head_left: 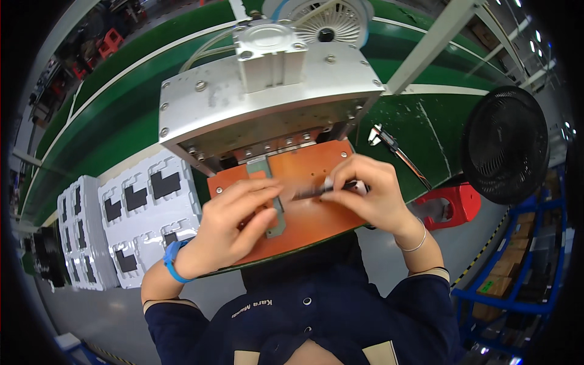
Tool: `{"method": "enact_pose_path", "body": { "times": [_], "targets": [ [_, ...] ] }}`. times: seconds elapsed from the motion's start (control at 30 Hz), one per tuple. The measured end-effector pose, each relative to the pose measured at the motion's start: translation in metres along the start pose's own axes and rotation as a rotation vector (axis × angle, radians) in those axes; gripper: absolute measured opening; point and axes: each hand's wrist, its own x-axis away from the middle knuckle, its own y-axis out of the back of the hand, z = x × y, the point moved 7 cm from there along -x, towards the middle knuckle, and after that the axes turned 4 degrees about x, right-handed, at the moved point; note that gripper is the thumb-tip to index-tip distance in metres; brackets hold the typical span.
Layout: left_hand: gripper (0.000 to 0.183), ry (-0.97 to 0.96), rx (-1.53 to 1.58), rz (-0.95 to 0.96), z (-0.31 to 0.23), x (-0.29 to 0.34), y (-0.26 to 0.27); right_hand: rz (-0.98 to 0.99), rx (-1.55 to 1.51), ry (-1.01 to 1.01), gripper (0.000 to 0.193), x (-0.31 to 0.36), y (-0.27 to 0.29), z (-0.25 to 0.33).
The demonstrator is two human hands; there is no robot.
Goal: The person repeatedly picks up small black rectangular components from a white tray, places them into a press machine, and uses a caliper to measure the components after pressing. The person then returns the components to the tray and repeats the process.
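The head view showed a dark, thin, blurred piece (309,192) at the centre of the frame, jutting leftward from the right hand (372,190) over a flat orange plate (322,220). The right thumb and fingers were pinched nearly together on the piece's right end; whether it touched the plate could not be told. The left hand (230,214) stood left of centre, fingers curved rightward, thumb spread apart below them with nothing visible between, its tips beside a grey-green metal strip (277,229) on the plate. Both forearms came in from the lower edge, elbows outward.

A boxy silver metal press (207,112) filled the upper middle, rising just behind the plate and bounding the hands' space there. White moulded plastic trays (137,224) with black pieces stood at left; a silver-and-black caliper (398,153) lay at upper right, above a red plastic stool (465,204).
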Motion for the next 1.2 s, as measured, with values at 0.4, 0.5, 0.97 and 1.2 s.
{"method": "enact_pose_path", "body": {
  "times": [0.4, 0.5, 0.97, 1.2],
  "targets": [
    [0.035, 0.753, 1.098, 0.322, 0.006, 0.013, -0.033, -0.376, 0.437, -0.049, 0.031, 0.029, 0.063, -0.017],
    [0.036, 0.617, 0.959, 0.253, 0.016, 0.005, -0.022, -0.408, 0.809, -0.270, 0.039, 0.077, 0.117, -0.128],
    [0.021, 0.729, 0.842, 0.085, 0.048, 0.003, -0.016, -0.580, 0.505, -0.476, 0.044, 0.111, 0.125, -0.137],
    [0.020, 0.733, 0.803, 0.101, 0.045, 0.001, -0.015, -0.382, 0.341, -0.038, 0.047, 0.044, 0.060, -0.011]
  ]
}}
